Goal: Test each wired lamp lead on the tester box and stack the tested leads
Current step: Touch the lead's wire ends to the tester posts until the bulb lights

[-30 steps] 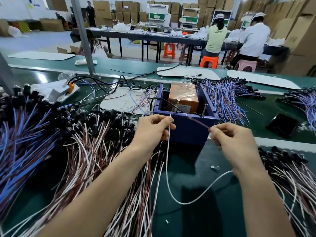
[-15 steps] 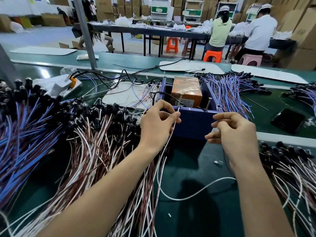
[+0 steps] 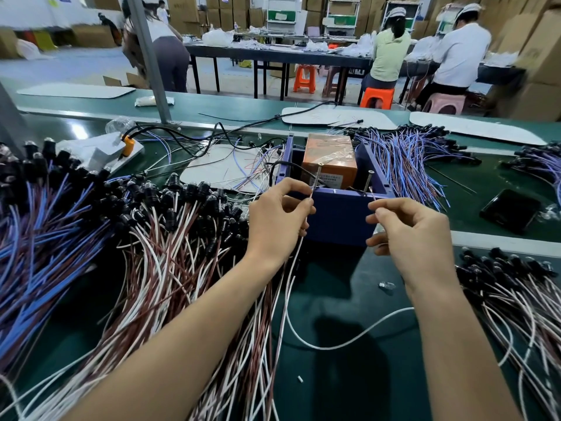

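Head cam: both hands point(image 3: 277, 220) point(image 3: 409, 235) pinch thin white lead point(image 3: 334, 346) ends, wire looping below

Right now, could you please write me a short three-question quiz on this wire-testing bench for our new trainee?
1. True or false: the left hand pinches a white wire end up at the left screw post of the purple tester box.
2. Which lies right of the box: A) black phone, B) orange plug?
3. Fill in: the box holds an ______ block.

Key: 1 true; 2 A; 3 orange.
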The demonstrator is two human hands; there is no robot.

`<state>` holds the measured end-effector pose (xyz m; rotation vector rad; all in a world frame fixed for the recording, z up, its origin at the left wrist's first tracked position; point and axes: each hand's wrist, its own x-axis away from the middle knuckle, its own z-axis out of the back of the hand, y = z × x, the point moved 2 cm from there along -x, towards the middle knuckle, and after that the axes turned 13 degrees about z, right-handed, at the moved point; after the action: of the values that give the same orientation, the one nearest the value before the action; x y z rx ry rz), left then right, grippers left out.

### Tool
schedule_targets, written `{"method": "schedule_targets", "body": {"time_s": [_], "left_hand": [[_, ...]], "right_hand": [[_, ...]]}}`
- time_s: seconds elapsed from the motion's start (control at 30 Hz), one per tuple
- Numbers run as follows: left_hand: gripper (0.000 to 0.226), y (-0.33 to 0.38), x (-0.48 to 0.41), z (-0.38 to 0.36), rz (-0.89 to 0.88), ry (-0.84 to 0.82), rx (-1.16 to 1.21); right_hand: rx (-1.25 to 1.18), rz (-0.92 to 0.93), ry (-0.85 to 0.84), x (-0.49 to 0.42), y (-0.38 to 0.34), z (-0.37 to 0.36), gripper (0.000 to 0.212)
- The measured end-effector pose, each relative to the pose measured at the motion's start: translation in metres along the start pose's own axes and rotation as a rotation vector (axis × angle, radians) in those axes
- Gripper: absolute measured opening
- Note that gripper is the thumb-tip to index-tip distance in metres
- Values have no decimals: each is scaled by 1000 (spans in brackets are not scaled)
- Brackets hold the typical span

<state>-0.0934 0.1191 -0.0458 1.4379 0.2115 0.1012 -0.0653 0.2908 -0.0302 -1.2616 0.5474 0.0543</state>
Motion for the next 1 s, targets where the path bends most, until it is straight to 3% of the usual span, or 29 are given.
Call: {"method": "schedule_targets", "body": {"time_s": [1.0], "left_hand": [[20, 1, -2, 2, 8, -21, 7]], "right_hand": [[55, -40, -79, 2, 1, -1, 24]]}}
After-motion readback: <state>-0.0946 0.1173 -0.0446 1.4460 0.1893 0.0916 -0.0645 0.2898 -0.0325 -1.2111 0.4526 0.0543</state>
